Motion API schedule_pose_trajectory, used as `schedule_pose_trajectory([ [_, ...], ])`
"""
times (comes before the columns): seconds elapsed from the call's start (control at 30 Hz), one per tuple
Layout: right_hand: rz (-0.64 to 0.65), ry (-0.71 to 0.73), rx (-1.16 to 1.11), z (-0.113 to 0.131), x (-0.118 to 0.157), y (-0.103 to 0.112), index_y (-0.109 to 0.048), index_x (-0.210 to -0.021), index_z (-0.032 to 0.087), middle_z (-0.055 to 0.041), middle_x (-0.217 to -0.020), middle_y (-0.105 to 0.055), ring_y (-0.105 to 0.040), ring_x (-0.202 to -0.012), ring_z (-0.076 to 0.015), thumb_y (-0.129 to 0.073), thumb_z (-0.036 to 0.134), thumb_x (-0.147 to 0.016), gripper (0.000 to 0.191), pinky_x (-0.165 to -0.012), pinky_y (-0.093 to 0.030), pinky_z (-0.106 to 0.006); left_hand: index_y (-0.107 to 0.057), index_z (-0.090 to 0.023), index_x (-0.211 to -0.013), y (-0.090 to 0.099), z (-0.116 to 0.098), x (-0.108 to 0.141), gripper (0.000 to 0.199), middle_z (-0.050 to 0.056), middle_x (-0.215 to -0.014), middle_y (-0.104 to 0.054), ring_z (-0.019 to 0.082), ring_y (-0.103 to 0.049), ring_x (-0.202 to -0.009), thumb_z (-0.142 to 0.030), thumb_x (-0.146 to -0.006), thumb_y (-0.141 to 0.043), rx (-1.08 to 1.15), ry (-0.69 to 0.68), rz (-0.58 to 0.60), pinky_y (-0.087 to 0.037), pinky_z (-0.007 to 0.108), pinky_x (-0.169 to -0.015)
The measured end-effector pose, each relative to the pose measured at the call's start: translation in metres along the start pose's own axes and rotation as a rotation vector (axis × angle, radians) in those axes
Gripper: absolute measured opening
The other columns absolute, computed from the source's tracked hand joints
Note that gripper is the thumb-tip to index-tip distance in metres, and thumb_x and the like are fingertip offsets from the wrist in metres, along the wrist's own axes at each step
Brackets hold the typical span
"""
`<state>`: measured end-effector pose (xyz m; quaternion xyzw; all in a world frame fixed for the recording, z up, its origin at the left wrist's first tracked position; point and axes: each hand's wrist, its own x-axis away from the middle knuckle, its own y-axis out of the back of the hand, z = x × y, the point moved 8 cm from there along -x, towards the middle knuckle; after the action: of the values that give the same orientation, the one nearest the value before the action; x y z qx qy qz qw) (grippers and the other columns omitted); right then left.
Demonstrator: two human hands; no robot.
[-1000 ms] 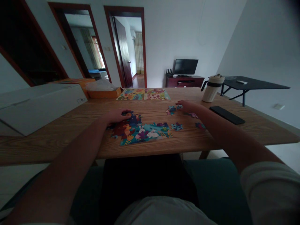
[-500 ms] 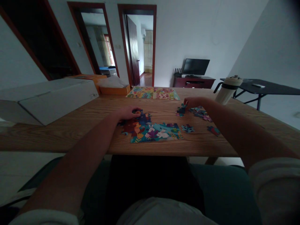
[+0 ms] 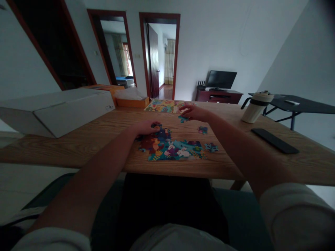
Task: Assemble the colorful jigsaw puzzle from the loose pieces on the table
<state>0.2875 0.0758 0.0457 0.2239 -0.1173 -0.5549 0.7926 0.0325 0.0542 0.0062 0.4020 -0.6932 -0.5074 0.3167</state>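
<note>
A partly assembled jigsaw puzzle (image 3: pixel 172 150) with white rabbits and bright leaves lies on the wooden table (image 3: pixel 78 150). My left hand (image 3: pixel 145 128) rests curled on its far edge, over dark blue and red pieces. My right hand (image 3: pixel 195 112) reaches to the far side of the table, its fingertips pinching a small teal puzzle piece (image 3: pixel 183 119). A picture sheet of the puzzle (image 3: pixel 167 106) lies just beyond those fingers. Two loose pieces (image 3: pixel 202 130) (image 3: pixel 211 147) sit to the right of the assembled part.
A large white box (image 3: pixel 60 111) and an orange box with plastic (image 3: pixel 132 101) stand on the far left. A black phone (image 3: pixel 274 140) and a cream tumbler (image 3: pixel 256 108) stand on the right. A dark side table (image 3: pixel 295 103) stands beyond.
My right hand has moved left and farther across the table, carrying the teal piece toward the picture sheet. My left hand stays on the puzzle. The view has turned slightly.
</note>
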Motion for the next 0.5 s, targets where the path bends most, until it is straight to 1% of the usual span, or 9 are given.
schedule_pose_trajectory([
  [0.13, 0.148, -0.002, -0.043, 0.009, -0.021, -0.063, -0.068, -0.117, 0.023, -0.0055, -0.109, -0.079, -0.071, -0.087, -0.0168, -0.071, 0.006, -0.082, 0.039, -0.065, -0.054, -0.023, -0.058, -0.025, -0.148, -0.001, -0.002, -0.003, 0.058, 0.006, -0.149, -0.063, 0.026, -0.061, -0.132, -0.05, -0.096, -0.059, 0.014, -0.05, -0.032, -0.046, 0.033, -0.11],
  [0.2, 0.171, -0.014, -0.052, 0.009, -0.03, -0.085, -0.067, -0.114, 0.022, -0.0058, -0.108, -0.079, -0.071, -0.086, -0.0164, -0.07, 0.003, -0.082, 0.037, -0.065, -0.054, -0.023, -0.058, -0.026, -0.148, -0.003, -0.002, -0.006, 0.058, 0.006, -0.148, -0.064, 0.026, -0.062, -0.13, -0.05, -0.095, -0.059, 0.007, -0.072, -0.024, -0.046, 0.033, -0.11],
  [0.23, 0.163, -0.013, -0.06, 0.008, -0.033, -0.093, -0.067, -0.113, 0.021, -0.0061, -0.108, -0.079, -0.071, -0.086, -0.0162, -0.07, 0.002, -0.082, 0.037, -0.067, -0.054, -0.023, -0.058, -0.026, -0.148, -0.004, -0.002, -0.007, 0.059, 0.006, -0.147, -0.064, 0.027, -0.062, -0.13, -0.05, -0.095, -0.06, 0.006, -0.081, -0.019, -0.046, 0.034, -0.109],
  [0.33, 0.072, 0.0, -0.048, 0.0, -0.042, -0.102, -0.066, -0.11, 0.018, -0.0081, -0.107, -0.078, -0.07, -0.083, -0.0161, -0.071, 0.001, -0.082, 0.033, -0.071, -0.055, -0.025, -0.057, -0.025, -0.149, -0.004, -0.003, -0.008, 0.059, 0.008, -0.146, -0.065, 0.028, -0.062, -0.129, -0.049, -0.095, -0.059, -0.004, -0.097, -0.014, -0.046, 0.037, -0.11],
  [0.43, -0.055, 0.004, 0.039, -0.01, -0.045, -0.097, -0.066, -0.106, 0.016, -0.0103, -0.107, -0.077, -0.07, -0.081, -0.0164, -0.072, 0.004, -0.084, 0.026, -0.071, -0.055, -0.026, -0.057, -0.024, -0.149, -0.003, -0.003, -0.007, 0.059, 0.008, -0.145, -0.065, 0.028, -0.063, -0.128, -0.048, -0.095, -0.059, -0.026, -0.081, -0.015, -0.046, 0.036, -0.109],
  [0.5, -0.123, 0.027, 0.13, -0.012, -0.045, -0.092, -0.067, -0.102, 0.015, -0.0111, -0.107, -0.077, -0.069, -0.083, -0.0162, -0.072, 0.007, -0.085, 0.019, -0.073, -0.054, -0.025, -0.058, -0.024, -0.149, -0.004, -0.005, -0.007, 0.059, 0.008, -0.143, -0.067, 0.027, -0.064, -0.126, -0.048, -0.095, -0.059, -0.038, -0.072, -0.01, -0.047, 0.035, -0.108],
])
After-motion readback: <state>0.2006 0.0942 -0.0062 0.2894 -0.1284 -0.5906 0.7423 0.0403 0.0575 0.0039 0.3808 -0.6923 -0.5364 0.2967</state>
